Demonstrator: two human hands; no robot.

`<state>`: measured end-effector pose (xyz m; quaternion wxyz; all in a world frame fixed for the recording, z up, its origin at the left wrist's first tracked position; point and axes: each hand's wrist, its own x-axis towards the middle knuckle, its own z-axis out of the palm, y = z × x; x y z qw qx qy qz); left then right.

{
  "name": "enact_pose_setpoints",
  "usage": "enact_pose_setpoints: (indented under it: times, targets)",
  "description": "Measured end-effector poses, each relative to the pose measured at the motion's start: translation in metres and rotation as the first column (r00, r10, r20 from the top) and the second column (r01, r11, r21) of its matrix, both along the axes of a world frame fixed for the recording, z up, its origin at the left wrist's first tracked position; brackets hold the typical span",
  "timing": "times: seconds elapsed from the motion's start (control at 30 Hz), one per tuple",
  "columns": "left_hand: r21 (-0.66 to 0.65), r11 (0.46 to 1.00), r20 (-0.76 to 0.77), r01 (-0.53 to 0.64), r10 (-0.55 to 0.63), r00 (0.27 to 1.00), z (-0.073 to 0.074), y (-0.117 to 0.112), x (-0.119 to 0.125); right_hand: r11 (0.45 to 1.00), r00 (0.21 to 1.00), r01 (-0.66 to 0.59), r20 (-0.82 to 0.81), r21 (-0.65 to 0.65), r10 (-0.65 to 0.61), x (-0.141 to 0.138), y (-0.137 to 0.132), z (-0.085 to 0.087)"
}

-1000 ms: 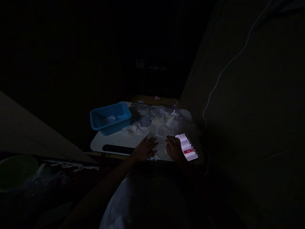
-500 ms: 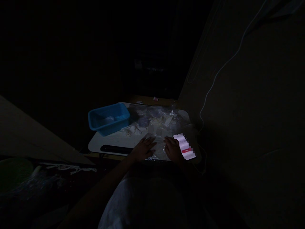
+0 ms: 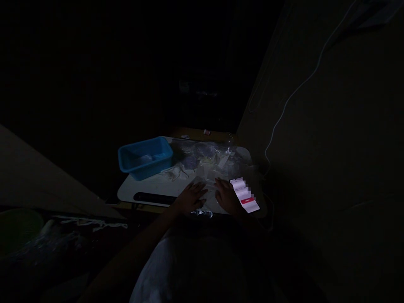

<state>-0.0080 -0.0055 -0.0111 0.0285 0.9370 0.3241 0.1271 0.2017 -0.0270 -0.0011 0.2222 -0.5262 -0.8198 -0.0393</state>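
- Head view, very dark; only the small white table [image 3: 143, 188] is lit, so fine detail is lost.
- L hand [image 3: 190, 197]: palm down, fingers spread and laid flat on a clear plastic sheet [image 3: 211, 192]; it grips nothing, just presses.
- R hand [image 3: 227, 196]: also palm down on the same sheet, fingers pointing away and toward the L hand; too dim to tell if the fingertips pinch the film or only rest on it.
- Plastic sheet: lies flat on the table betw. both hands and under them; its near edge glints at the table rim just below the L hand's wrist.
- Handling, as a guess: very light, limp, crinkly, prob. slippery on the smooth top; no stiffness, so it will sag and fold if lifted from the middle; best taken by a pinch at an edge or corner, one hand holding it flat; tears if yanked.
- Just beside the R hand, on its outer side: a phone [image 3: 245, 194] w/ lit screen, touching or nearly so.
- Beyond the fingertips of both hands: a heap of clear bags [image 3: 206, 152]; some pale cord scraps [image 3: 173, 171] beyond the L hand.
- Further off past the L hand: blue tub [image 3: 145, 156].
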Motion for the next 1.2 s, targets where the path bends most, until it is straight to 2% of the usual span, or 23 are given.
enact_pose_setpoints:
  times: [0.33, 0.6, 0.93, 1.2]
  targets:
    - [0.005, 1.000, 0.004, 0.004, -0.004, 1.000, 0.004, -0.003, 0.000, 1.000, 1.000, 0.000, -0.018, 0.014, 0.001, 0.019, -0.027, -0.009]
    - [0.012, 1.000, 0.003, 0.010, -0.010, 1.000, 0.002, -0.001, 0.000, 0.999, 0.998, 0.043, 0.039, 0.006, -0.043, -0.007, -0.010, 0.006]
    - [-0.015, 1.000, 0.001, -0.001, 0.001, 1.000, 0.006, -0.002, 0.001, 0.999, 0.997, 0.054, -0.051, 0.004, -0.054, 0.012, -0.024, -0.010]
    - [-0.022, 1.000, 0.023, 0.017, -0.016, 1.000, 0.002, 0.000, 0.000, 0.999, 0.995, 0.005, -0.104, -0.051, -0.011, -0.004, -0.005, 0.004]
